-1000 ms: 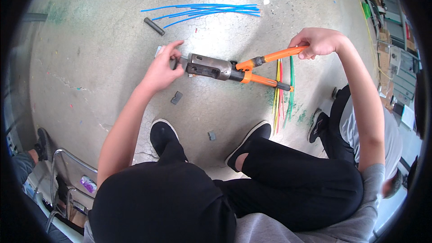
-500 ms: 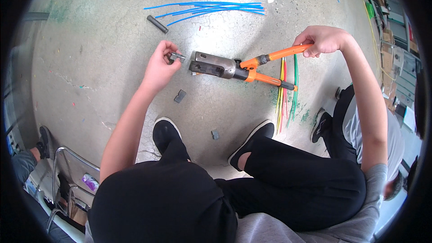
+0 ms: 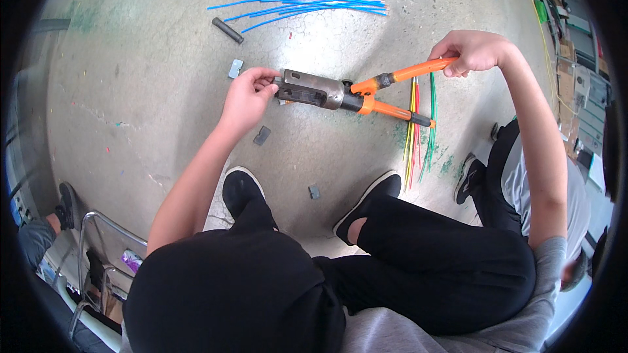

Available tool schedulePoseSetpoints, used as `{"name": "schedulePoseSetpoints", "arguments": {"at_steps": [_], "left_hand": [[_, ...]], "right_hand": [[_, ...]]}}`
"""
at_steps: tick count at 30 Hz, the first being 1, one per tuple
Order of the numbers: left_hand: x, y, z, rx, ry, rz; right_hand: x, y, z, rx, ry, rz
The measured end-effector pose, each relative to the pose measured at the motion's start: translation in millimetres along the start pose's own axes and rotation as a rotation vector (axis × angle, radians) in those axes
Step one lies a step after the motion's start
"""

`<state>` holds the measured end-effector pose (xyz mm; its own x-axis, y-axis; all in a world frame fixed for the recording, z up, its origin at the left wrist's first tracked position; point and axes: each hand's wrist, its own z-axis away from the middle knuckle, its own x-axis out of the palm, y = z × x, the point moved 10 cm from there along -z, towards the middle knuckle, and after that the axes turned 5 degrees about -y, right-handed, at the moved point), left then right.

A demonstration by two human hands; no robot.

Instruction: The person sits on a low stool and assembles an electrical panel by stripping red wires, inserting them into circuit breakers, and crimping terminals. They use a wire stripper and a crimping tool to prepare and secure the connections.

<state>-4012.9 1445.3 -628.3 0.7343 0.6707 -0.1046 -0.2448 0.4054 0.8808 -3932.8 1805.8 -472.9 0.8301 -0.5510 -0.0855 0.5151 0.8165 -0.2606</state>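
Note:
A hydraulic crimping tool [image 3: 317, 91] with a grey metal head and orange handles is before me, its open end toward the left. My left hand [image 3: 252, 93] is closed on a small metal crimping die [image 3: 277, 81] at that open end; the fingertips hide part of the die. My right hand [image 3: 474, 52] grips the upper orange handle [image 3: 418, 68], raised apart from the lower handle [image 3: 390, 112]. Another die [image 3: 235, 68] lies on the floor just beyond my left hand. Nearer my feet are a dark die [image 3: 261, 135] and a smaller grey one [image 3: 314, 191].
Several blue wires [image 3: 314, 5] lie at the far side beside a dark cylinder [image 3: 227, 31]. Yellow, red and green wires [image 3: 412, 150] extend below the handles. A person [image 3: 504, 176] is close on my right; a metal-framed chair [image 3: 108, 219] is at lower left.
My left hand has moved right with the die, up to the crimping tool's open end. The die on the floor beyond that hand has come into view. My right hand keeps its grip.

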Motion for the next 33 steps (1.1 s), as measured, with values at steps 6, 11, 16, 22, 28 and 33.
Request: {"name": "schedulePoseSetpoints", "arguments": {"at_steps": [6, 11, 16, 22, 28, 33], "left_hand": [[0.5, 4.4, -3.8, -0.039, -0.037, 0.049], [1.5, 10.9, -4.6, -0.035, -0.031, 0.031], [5.5, 12.2, -9.6, -0.006, -0.04, 0.142], [11.2, 5.4, -7.5, 0.034, -0.031, 0.263], [26.1, 18.6, -9.0, 0.017, -0.036, 0.092], [44.4, 3.2, -10.9, -0.052, 0.019, 0.029]], "right_hand": [[-0.2, 1.8, -0.6, 0.014, 0.0, 0.031], [1.4, 2.3, 0.3, 0.012, 0.003, -0.003], [1.7, 1.4, 0.9, 0.006, 0.004, -0.015], [2.1, 0.5, 1.0, 0.01, 0.01, 0.003], [3.7, 2.2, 2.5, 0.011, 0.003, -0.02], [3.0, 0.4, 0.8, 0.006, 0.0, -0.008]]}}
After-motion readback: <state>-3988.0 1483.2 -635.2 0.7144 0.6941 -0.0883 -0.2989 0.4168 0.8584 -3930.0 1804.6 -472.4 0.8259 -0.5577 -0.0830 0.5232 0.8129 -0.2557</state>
